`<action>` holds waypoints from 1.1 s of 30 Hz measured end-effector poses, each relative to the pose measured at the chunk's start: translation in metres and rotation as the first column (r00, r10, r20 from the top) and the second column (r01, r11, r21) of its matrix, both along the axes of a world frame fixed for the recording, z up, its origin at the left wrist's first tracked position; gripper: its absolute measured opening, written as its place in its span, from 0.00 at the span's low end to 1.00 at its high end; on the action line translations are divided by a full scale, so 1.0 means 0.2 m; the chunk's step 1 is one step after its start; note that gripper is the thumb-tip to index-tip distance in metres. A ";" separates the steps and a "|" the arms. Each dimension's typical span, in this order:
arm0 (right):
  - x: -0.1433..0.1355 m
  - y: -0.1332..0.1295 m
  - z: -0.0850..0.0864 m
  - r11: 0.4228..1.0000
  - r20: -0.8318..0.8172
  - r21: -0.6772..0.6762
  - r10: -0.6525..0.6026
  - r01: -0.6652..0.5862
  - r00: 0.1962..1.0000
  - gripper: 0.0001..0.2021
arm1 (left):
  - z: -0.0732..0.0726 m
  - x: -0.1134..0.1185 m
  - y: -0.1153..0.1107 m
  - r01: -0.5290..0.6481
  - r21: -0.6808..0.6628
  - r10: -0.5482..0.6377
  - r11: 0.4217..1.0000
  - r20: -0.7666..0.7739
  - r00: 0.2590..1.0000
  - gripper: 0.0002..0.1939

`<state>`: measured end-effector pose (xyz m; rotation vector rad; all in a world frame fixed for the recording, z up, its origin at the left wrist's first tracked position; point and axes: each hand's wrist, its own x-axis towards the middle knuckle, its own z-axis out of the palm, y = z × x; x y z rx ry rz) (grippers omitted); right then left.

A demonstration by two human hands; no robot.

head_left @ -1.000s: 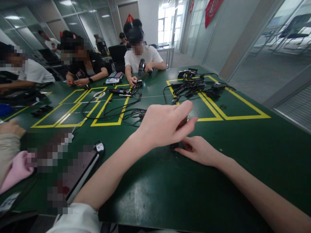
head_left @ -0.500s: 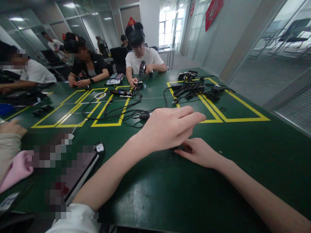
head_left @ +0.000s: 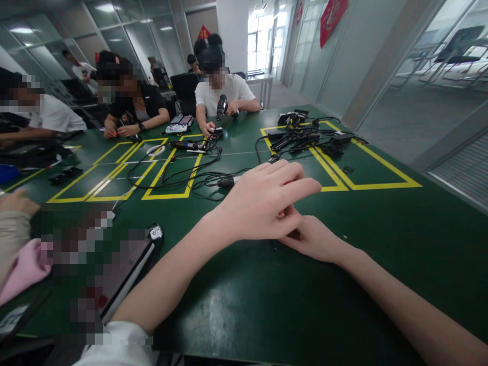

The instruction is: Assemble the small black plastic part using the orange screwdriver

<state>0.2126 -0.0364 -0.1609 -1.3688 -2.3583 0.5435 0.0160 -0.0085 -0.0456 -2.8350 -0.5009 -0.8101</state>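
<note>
Over the near middle of the green table [head_left: 213,284], my left hand [head_left: 263,201] reaches across in front of my right. Its fingers are bent and closed, and a tiny red spot shows in the gap between them. What it grips is otherwise hidden. My right hand [head_left: 318,236] rests low at the tabletop, its thumb and fingers pinched together beneath my left fingers. Whatever lies in that pinch is covered by my left hand. Just beyond my left hand is a black cable connector [head_left: 225,183].
Tangled black cables [head_left: 297,137] lie within yellow tape at the back right. Small black screws [head_left: 348,169] lie nearby. A dark-screened device [head_left: 125,269] lies left of my forearm. Opposite, a person [head_left: 224,94] holds a power drill [head_left: 221,108]. A pink cloth [head_left: 26,269] is at far left.
My left fingers have bent and shifted slightly, uncovering the red spot. The dark piece seen earlier at my right fingertips is now hidden. My right hand stays in nearly the same place.
</note>
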 end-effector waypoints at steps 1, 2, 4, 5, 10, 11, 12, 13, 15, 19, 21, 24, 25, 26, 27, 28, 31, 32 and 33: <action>0.00 0.00 0.00 1.000 0.009 -0.002 0.000 0.000 1.000 0.11 | 0.00 0.00 0.00 -0.007 0.004 0.007 1.000 0.002 1.000 0.14; 0.00 0.00 0.01 1.000 0.021 -0.005 0.000 0.000 1.000 0.11 | 0.00 0.00 0.00 -0.019 0.000 0.019 1.000 0.002 1.000 0.15; 0.00 0.00 0.01 1.000 0.042 -0.013 0.004 -0.003 0.999 0.11 | -0.01 0.00 0.00 -0.042 -0.028 0.042 0.999 -0.002 0.999 0.15; 0.00 0.00 0.01 1.000 0.045 -0.016 0.007 -0.006 0.999 0.11 | -0.01 0.00 0.00 -0.047 -0.043 0.047 0.998 -0.005 0.999 0.15; 0.00 0.00 0.01 1.000 0.016 -0.012 -0.002 0.003 1.000 0.11 | 0.00 0.00 0.00 0.019 -0.038 -0.019 0.999 0.003 1.000 0.14; 0.00 0.00 0.01 1.000 0.018 -0.014 -0.003 0.004 1.000 0.11 | 0.00 0.00 0.00 0.027 -0.043 -0.027 0.999 0.003 1.000 0.15; 0.00 0.00 0.01 1.000 0.027 -0.016 -0.002 0.003 1.000 0.11 | 0.00 0.00 0.00 0.022 -0.053 -0.022 0.998 0.001 1.000 0.16; 0.00 0.00 0.01 1.000 0.037 -0.015 -0.001 0.001 0.999 0.11 | 0.00 0.00 0.00 0.005 -0.066 -0.005 0.998 -0.007 1.000 0.18; 0.00 0.00 0.01 1.000 0.057 -0.007 0.004 -0.003 0.998 0.10 | 0.00 0.00 0.00 -0.044 -0.082 0.042 0.996 -0.030 0.999 0.21; 0.00 0.00 0.00 1.000 0.057 0.020 0.010 -0.011 0.998 0.10 | 0.00 0.00 -0.01 -0.073 -0.061 0.068 0.995 -0.075 0.995 0.22; 0.00 0.01 -0.01 1.000 0.043 0.029 0.005 -0.006 0.999 0.11 | 0.01 0.00 -0.01 -0.041 -0.036 0.038 0.998 -0.071 0.997 0.21; 0.00 0.00 -0.02 1.000 0.033 0.025 0.003 -0.004 0.999 0.11 | 0.01 -0.01 -0.01 -0.014 -0.027 0.012 1.000 -0.069 0.998 0.20; 0.01 0.00 -0.02 1.000 0.035 0.020 0.005 -0.006 0.999 0.10 | 0.01 -0.01 -0.01 -0.026 -0.030 0.023 0.999 -0.076 0.997 0.20; 0.01 0.00 -0.02 1.000 0.038 0.018 0.006 -0.007 0.999 0.10 | 0.01 -0.01 -0.01 -0.044 -0.031 0.041 0.999 -0.084 0.996 0.21; 0.00 0.00 -0.01 1.000 0.040 0.016 0.008 -0.008 0.999 0.09 | 0.00 -0.01 -0.01 -0.063 -0.029 0.060 0.998 -0.090 0.994 0.21; 0.00 0.00 -0.01 1.000 0.040 0.014 0.008 -0.008 0.999 0.09 | 0.00 -0.01 -0.01 -0.076 -0.025 0.073 0.997 -0.092 0.993 0.21; 0.00 0.01 -0.01 1.000 0.030 0.015 0.006 -0.007 1.000 0.10 | 0.00 -0.01 -0.01 -0.040 -0.009 0.039 0.999 -0.068 0.997 0.19; 0.00 0.01 -0.01 1.000 0.027 0.014 0.004 -0.005 1.000 0.11 | 0.00 -0.01 -0.01 -0.016 -0.004 0.016 1.000 -0.059 0.998 0.18; 0.00 0.01 -0.01 1.000 0.024 0.011 0.003 -0.004 1.000 0.11 | 0.00 -0.01 0.00 0.002 0.002 -0.002 1.000 -0.053 0.999 0.18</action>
